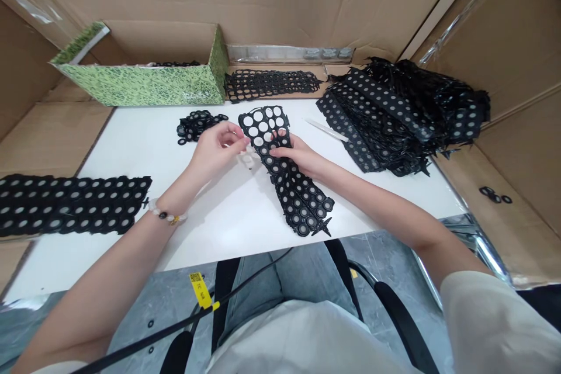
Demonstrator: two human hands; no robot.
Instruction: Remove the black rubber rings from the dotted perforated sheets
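A black rubber sheet of moulded rings (302, 201) slants across the white table in front of me. Its far end has large open holes, while its near part still carries rings with small grey centres. My right hand (295, 152) grips the sheet at its middle, thumb on top and fingers partly behind it. At the sheet's left edge, my left hand (223, 146) is closed in a pinch; whatever lies between its fingertips is too small to make out. Just beyond that hand lies a small pile of loose black rings (199, 124).
A green-patterned box (144, 85) stands at the back left, black pieces inside. Beside it lies a punched-out sheet (272, 83). A heap of ring sheets (394, 117) fills the right, a white strip tool (326, 129) near it. Another sheet (70, 204) lies left. Cardboard walls surround the table.
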